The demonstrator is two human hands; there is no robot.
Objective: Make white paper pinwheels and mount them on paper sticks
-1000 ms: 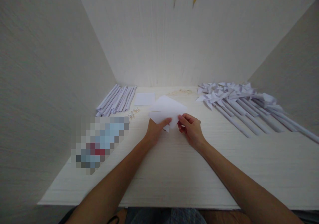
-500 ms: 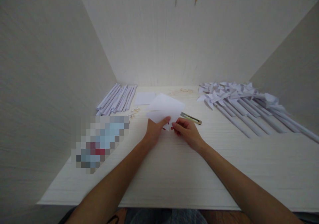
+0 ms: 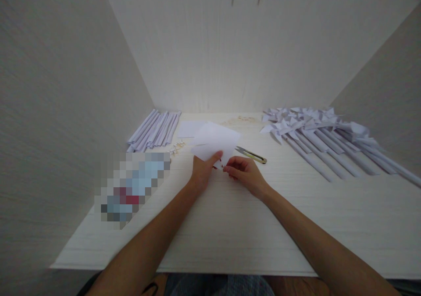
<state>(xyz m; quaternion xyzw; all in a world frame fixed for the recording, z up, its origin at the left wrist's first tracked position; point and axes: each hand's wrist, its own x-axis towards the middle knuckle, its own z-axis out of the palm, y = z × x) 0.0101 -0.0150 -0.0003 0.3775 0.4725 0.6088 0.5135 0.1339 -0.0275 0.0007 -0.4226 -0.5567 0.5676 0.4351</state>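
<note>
A cut white sheet of paper (image 3: 213, 136) is held up off the table by my left hand (image 3: 202, 171). The thumb of that hand lies on top of the sheet and the other fingers are underneath, mostly hidden. My right hand (image 3: 243, 173) is closed in a pinch at the sheet's near corner; the small contact point between the fingertips is hard to see. Just beyond my right hand, thread snips (image 3: 251, 155) with a yellowish handle lie on the table. Another flat white sheet (image 3: 187, 129) rests partly behind the held paper.
Rolled paper sticks (image 3: 154, 129) lie at the back left. Several paper pinwheels on sticks (image 3: 315, 133) are heaped at the right. Small pale pieces (image 3: 177, 147) lie left of the paper, beside a blurred-out item (image 3: 138, 186). Walls enclose the white table (image 3: 230, 234) at back and sides.
My right fingertips have moved slightly left, up to the near corner of the sheet. The held paper has shifted a little left. The things on the table stay in place.
</note>
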